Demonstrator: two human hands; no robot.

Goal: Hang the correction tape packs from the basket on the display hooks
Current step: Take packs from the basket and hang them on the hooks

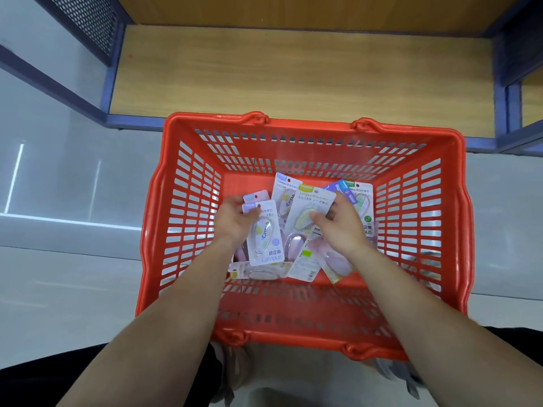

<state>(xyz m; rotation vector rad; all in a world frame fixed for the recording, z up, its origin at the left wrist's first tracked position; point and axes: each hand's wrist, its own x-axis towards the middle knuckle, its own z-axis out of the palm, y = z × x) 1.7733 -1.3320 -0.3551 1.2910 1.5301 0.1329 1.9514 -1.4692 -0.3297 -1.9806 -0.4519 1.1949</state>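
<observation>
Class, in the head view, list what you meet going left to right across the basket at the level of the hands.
basket's left wall → left hand → purple-tabbed pack → green-tabbed pack → right hand → basket's right wall

Wood shelf board (293, 71) across top, low to ground. Blue-purple metal frame (135, 121) edges it. Dark perforated panel (88, 19) upper left, at shelf's left side. Second wood board (532, 101) far right, beyond frame post. Glossy grey floor (67, 274), light streaks at left.

One basket (308, 126); roughly ten correction tape packs (266, 239), overlapping.
</observation>
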